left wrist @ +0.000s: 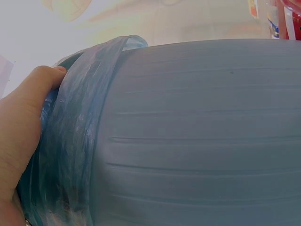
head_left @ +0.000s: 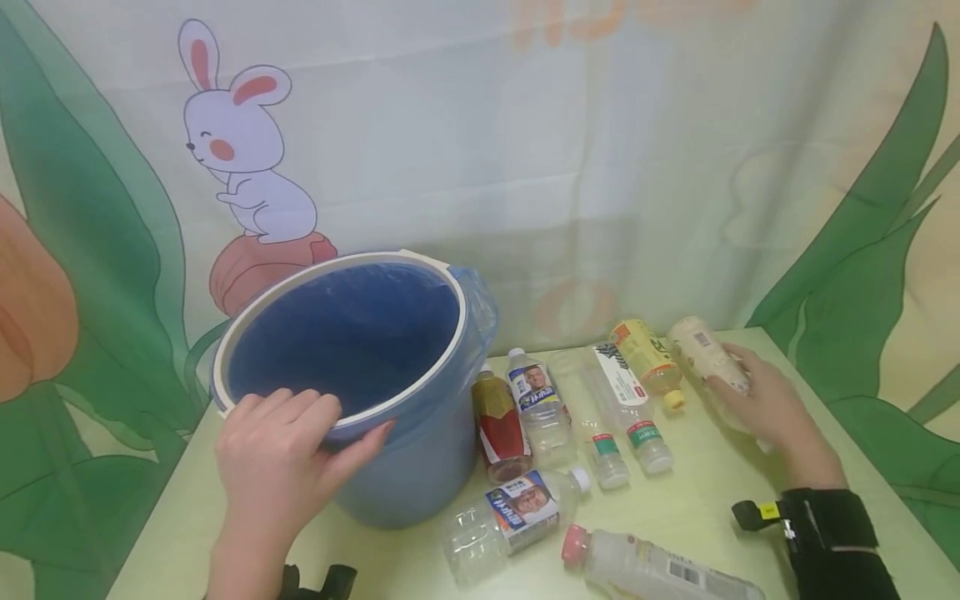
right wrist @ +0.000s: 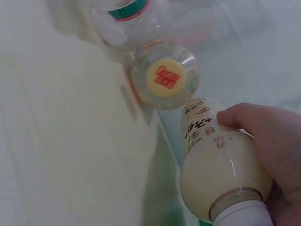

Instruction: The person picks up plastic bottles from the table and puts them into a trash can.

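Observation:
My left hand grips the near rim of a blue bucket, fingers over the edge and thumb outside. A thin blue plastic liner folds over that rim, under the hand in the left wrist view. At the table's far right, my right hand holds a cream-coloured bottle round its body. Its white cap points toward me, and the thumb lies along the printed label. Just left of it lies a bottle with a yellow label and yellow cap.
Several clear bottles lie between bucket and right hand, two with green-banded necks. A red-and-gold-labelled bottle rests against the bucket's side. Nearer lie a blue-labelled bottle and a pink-capped one. A printed curtain hangs behind the table.

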The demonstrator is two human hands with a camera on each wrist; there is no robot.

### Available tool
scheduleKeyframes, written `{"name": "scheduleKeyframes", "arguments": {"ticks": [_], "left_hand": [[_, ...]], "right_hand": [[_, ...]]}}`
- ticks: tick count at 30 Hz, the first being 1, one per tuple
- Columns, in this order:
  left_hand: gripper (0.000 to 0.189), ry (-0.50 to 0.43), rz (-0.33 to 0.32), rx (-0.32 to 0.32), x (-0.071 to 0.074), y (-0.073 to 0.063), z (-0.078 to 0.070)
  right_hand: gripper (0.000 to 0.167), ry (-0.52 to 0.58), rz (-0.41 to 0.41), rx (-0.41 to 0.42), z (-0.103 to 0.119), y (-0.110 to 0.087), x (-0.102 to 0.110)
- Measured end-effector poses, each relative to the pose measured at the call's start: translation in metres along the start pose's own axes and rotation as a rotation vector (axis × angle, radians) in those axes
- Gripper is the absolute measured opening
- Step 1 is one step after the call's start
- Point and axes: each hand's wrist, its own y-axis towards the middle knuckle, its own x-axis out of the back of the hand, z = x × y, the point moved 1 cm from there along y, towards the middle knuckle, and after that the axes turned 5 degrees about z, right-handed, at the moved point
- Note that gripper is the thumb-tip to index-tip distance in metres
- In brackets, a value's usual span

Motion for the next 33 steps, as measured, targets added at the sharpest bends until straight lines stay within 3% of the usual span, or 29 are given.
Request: {"name": "scheduleKeyframes", "arguments": {"ticks": [5,15,26,33], "left_hand": [[0.067,0.001,0.005,0.0,0.0,-0.001,0.001],[0.066,0.004,-0.007,-0.009,0.001,0.0,0.0],[0.067,-0.016,0.002,-0.011,0.002,0.0,0.003],[0.067,-0.037,-0.026,-0.027,-0.004,-0.001,0.004]], "right_hand": [[0.086,0.073,-0.074,0.025,0.015,-0.005,0.012],[0.074,0.226,-0.236,0.147,0.092,-0.032,0.038],[0.069,0.211,-0.246,0.323,0.184,-0.027,0.068],[0.067,0.164,-0.202,0.506,0.265,-0.028,0.084]]}}
